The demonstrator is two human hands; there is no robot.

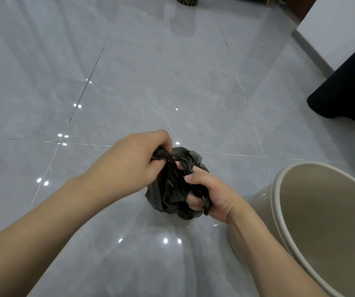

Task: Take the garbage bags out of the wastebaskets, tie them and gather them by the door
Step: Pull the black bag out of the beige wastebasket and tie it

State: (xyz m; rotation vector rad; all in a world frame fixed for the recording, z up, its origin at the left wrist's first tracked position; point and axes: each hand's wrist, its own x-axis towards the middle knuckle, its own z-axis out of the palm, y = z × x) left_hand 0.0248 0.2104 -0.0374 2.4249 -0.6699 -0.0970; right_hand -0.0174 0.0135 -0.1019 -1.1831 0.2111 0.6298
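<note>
The black garbage bag (172,187) hangs between my two hands, just above the shiny gray floor (129,82). It is small and all crumpled up. It is out of the wastebasket.

My left hand (138,159) is at about 10 o'clock from the bag. My fingers are curled tight around a twisted strip of the bag's top. The strip runs from my fist down toward the middle of the bag.

My right hand (208,198) is at about 4 o'clock from the bag. It is curled too, and it grips another twisted bit of the black plastic. Some of the bag pokes out between my fingers (191,179). Both hands are close together, with the scrunched bag filling the space between them.

The tan wastebasket (322,221) stands on the floor at 3 o'clock from my right hand, very near my right wrist. I can look down into it and I see only its bare inside wall.

Far off at 12 o'clock, at the top edge, sits a dark round thing (188,1) with a gold pattern. At 2 o'clock is a big black shape (348,88) beside a white wall (339,28).
</note>
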